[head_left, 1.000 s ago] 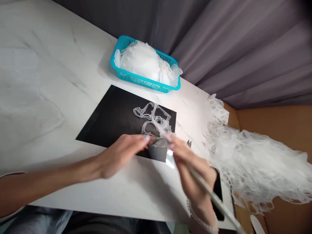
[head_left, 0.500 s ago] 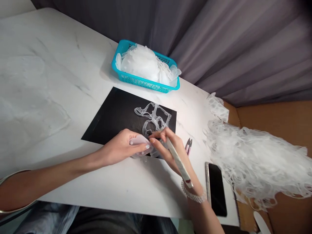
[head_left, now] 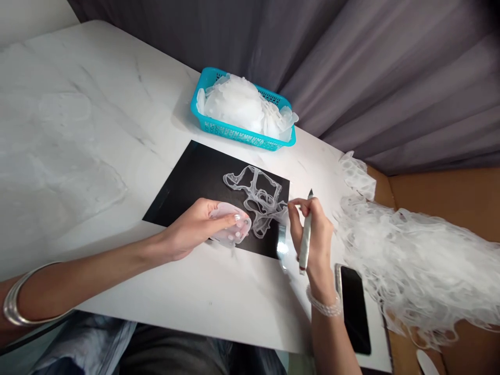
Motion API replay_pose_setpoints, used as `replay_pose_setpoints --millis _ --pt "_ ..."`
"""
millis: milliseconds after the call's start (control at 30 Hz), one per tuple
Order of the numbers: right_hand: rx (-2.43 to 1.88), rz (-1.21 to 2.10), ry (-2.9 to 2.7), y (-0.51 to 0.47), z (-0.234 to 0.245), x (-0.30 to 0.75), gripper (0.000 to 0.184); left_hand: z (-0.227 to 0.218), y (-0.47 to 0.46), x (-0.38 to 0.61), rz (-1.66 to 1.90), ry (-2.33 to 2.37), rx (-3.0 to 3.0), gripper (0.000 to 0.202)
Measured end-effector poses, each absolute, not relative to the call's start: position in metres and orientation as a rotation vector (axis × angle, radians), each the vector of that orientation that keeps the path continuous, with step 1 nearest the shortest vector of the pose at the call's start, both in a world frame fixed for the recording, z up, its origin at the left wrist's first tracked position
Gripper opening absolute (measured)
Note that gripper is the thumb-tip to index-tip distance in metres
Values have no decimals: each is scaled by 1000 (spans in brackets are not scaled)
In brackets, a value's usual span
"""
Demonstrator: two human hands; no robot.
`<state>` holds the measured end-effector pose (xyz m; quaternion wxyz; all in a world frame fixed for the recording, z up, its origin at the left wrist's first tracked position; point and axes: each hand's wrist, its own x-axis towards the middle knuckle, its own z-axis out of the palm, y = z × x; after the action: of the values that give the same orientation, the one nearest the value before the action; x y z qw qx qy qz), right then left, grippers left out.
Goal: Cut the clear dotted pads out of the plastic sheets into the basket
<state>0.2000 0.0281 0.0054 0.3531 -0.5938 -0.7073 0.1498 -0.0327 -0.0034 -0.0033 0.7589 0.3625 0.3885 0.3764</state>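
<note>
Translucent, milky plastic is what both hands deal with here: the left hand [head_left: 195,226] has its fingers curled together over a flat rounded piece [head_left: 225,211] and presses it onto the near edge of a black mat [head_left: 191,174], with the fingertips lying on top of the piece. Just beside it, on the same mat, lies a loose web of clear trimmed strands [head_left: 258,195], looping from the mat's middle toward its right edge. The right hand [head_left: 314,234] pinches the right end of that web between thumb and forefinger, while the other fingers are wrapped around a slim white-handled tool [head_left: 304,245] that stands nearly upright in the fist, its pointed tip up. A metal bangle [head_left: 15,302] sits on the left forearm and a bead bracelet [head_left: 323,308] on the right wrist. The mat lies on a white marble-patterned table [head_left: 97,130]. Beyond the mat, at the table's far edge, a turquoise basket [head_left: 234,136] is heaped with more pale pieces [head_left: 234,101]. A dark phone [head_left: 353,307] lies face up near the right wrist, and a big fluffy heap of white strand waste [head_left: 410,265] spills off the table's right side. Grey curtains [head_left: 351,62] hang behind.
</note>
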Motion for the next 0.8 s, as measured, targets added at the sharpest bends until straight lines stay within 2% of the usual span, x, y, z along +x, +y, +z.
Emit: replay_pose_setpoints --millis 67,233,333,667,800 --pt "-1499 410 -1796 21 12 192 31 -6 -4 -32 823 837 712 22" --pt "-1368 1041 -1620 -5 24 164 39 -7 -6 -31 870 797 769 24" --pt "-1292 1182 -1491 -12 23 157 42 -6 -7 -31 878 779 857 26" --pt "-1267 1179 -1324 -12 20 159 46 -6 -9 -29 900 750 658 25" --pt "-1318 886 -1382 -10 17 160 43 -6 -5 -30 945 763 496 39"
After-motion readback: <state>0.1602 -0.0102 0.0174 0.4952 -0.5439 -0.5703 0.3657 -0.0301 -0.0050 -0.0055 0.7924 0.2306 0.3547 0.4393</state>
